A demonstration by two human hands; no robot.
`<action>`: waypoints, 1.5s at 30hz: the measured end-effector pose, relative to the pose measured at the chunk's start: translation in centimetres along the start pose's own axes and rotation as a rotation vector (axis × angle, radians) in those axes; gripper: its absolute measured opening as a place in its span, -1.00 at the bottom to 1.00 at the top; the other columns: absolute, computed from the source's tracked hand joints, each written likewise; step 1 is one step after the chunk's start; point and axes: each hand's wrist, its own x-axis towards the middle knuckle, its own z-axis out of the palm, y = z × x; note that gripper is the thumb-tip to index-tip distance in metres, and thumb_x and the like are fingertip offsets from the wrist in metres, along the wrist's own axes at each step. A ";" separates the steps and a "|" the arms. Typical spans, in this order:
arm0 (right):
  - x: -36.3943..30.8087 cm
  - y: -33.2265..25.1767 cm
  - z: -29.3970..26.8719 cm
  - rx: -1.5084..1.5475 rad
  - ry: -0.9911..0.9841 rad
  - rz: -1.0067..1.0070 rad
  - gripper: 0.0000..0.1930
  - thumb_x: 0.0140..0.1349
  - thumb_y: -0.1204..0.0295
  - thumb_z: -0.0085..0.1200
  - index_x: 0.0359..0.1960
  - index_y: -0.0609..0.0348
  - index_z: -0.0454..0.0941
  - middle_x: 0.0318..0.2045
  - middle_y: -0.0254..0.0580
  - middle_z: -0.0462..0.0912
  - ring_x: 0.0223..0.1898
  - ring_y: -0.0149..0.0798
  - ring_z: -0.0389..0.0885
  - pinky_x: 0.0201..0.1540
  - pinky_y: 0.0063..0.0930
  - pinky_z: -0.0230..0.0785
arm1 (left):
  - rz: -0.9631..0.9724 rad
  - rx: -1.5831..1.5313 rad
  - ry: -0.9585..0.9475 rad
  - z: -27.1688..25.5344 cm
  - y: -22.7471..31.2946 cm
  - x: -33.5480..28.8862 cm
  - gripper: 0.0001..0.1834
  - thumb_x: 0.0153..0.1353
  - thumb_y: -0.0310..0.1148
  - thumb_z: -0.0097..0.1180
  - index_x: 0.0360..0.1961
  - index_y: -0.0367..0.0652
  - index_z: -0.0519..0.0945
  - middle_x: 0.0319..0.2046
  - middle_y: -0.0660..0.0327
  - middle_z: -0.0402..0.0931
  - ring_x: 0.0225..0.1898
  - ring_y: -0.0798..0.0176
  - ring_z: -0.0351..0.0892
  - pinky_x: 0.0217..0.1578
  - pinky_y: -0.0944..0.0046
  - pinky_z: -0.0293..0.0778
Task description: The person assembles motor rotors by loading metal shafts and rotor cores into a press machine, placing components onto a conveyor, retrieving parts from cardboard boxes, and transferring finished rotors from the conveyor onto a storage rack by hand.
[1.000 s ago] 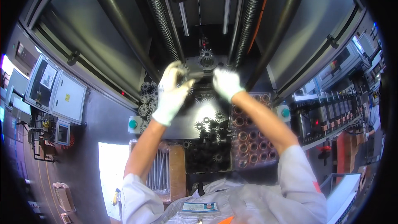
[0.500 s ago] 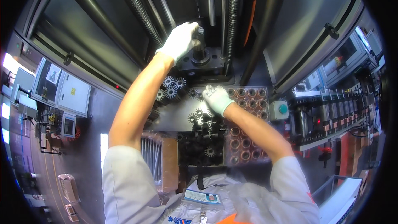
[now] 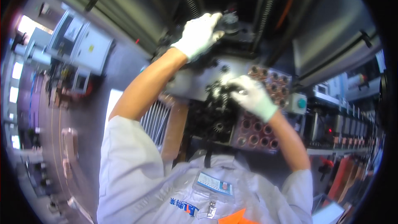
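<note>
My left hand [image 3: 199,35], in a white glove, is beside the dark upright post [image 3: 230,21] of the press. Its thumb and fingers are apart, and nothing shows between them. My gloved right hand [image 3: 252,96] hovers at the right side of a heap of dark toothed rotor cores [image 3: 215,93]. Its fingers are bent, with a gap between them and the thumb; I see no part held there. One toothed core [image 3: 224,69] stands apart on the metal plate [image 3: 194,84]. Motion blurs the picture.
Clear trays of copper-coloured rings [image 3: 271,84] lie right of the plate, more rings [image 3: 255,132] nearer me. A green button box [image 3: 297,103] stands beside them. At the left is a carton of metal rods [image 3: 156,120]. Press columns and hoses [image 3: 265,10] rise behind.
My left hand has come away from the toothed core on the post, and its fingers have parted. My right hand has drawn back nearer the heap. The whole view has swung.
</note>
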 end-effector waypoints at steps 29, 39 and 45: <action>22.1 8.9 -5.3 0.052 0.408 0.383 -0.70 0.21 0.45 0.08 -0.06 0.13 0.74 -0.22 -0.07 0.78 -0.23 -0.25 0.74 -0.09 -0.38 0.55 | -1.068 -0.938 -0.608 3.3 -8.0 -49.7 -0.46 0.38 -0.18 0.15 0.22 -0.37 0.45 0.03 0.08 0.58 0.04 0.25 0.52 0.11 0.27 0.43; 16.8 4.9 -3.2 -0.848 0.206 0.165 -0.37 0.19 0.59 -0.07 0.33 -0.19 0.40 -0.11 0.06 0.53 -0.22 0.03 0.69 -0.14 -0.17 0.58 | -0.938 -0.899 -0.009 -1.4 -4.2 -26.6 -0.52 0.30 -0.33 0.24 0.20 -0.26 0.50 -0.33 0.35 0.57 -0.41 0.47 0.50 -0.34 0.43 0.47; 13.3 1.3 -4.6 -0.403 0.332 0.184 -0.49 0.31 0.46 -0.06 0.33 -0.06 0.41 -0.15 0.06 0.57 -0.11 0.12 0.62 0.00 -0.09 0.50 | -0.579 -1.188 0.132 1.5 -0.2 -6.4 -0.75 0.37 -0.35 0.18 -0.01 -0.25 0.61 -0.49 0.51 0.37 -0.55 0.63 0.20 -0.57 0.51 0.14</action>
